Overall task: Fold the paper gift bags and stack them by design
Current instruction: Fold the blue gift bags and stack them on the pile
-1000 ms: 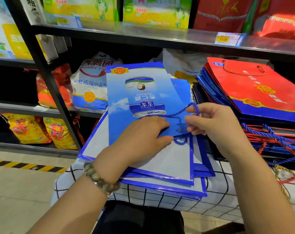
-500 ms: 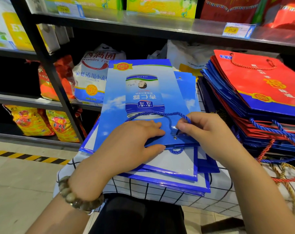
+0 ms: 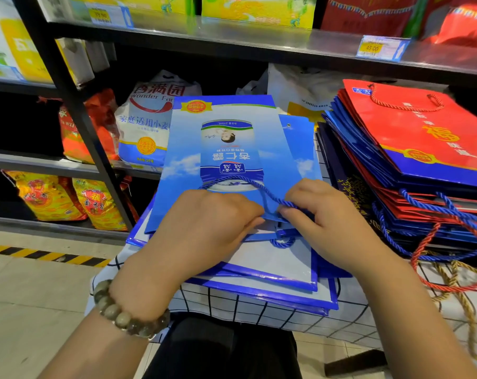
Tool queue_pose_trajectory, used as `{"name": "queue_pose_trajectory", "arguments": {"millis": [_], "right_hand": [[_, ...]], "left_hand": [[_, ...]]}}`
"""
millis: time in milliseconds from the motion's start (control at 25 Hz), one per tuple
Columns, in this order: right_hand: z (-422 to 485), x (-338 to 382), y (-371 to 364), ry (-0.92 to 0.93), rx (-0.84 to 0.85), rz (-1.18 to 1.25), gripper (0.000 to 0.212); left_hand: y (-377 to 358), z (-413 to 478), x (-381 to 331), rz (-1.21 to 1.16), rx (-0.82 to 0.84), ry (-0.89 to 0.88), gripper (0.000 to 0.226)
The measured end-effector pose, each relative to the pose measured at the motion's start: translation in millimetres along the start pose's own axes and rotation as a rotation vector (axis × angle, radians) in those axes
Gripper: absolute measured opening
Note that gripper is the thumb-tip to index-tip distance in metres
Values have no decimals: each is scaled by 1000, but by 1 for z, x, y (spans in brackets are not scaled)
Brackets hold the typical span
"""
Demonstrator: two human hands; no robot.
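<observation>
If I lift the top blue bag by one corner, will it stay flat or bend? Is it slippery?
The top blue bag is thin folded paper, so it would probably sag slightly. Its glossy face likely slides easily on the blue stack.

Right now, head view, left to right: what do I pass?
yellow snack bags → white flour sack → blue gift bag → red gift bag stack
</observation>
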State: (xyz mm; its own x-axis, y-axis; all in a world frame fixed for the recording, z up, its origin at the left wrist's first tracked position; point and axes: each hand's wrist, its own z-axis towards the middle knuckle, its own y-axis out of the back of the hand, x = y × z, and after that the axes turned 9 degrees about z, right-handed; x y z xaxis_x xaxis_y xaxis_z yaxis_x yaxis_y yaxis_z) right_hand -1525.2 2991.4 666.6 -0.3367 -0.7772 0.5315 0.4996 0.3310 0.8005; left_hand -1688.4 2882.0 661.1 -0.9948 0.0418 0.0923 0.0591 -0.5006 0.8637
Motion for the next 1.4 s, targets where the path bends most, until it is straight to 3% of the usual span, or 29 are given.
{"name": "queue_pose_trajectory", "arguments": {"millis": [80, 160, 280, 400, 520, 800, 1240, 1400], "right_hand": [[-2, -4, 4, 17, 96, 44, 42], [-2, -7, 9, 13, 152, 46, 34], [-1, -8, 8, 15, 175, 17, 14], [1, -6, 9, -12, 201, 52, 13], [2, -6, 11, -15, 210, 88, 12], [5, -7, 12, -73, 171, 187, 25], [-3, -5, 12, -111, 97, 240, 15], [-5, -9, 8, -111, 16, 210, 23]], "left_hand": [[3, 2, 3, 38, -26, -1, 38], [4, 5, 4, 66, -36, 13, 34], [4, 7, -4, 10, -97, 14, 21], [-6, 10, -17, 27, -152, -88, 9], [-20, 17, -20, 47, -174, -132, 13], [-33, 14, -25, 131, -393, -48, 8], [-30, 8, -26, 109, -456, -151, 21], [-28, 9, -31, 160, -473, -160, 23]]}}
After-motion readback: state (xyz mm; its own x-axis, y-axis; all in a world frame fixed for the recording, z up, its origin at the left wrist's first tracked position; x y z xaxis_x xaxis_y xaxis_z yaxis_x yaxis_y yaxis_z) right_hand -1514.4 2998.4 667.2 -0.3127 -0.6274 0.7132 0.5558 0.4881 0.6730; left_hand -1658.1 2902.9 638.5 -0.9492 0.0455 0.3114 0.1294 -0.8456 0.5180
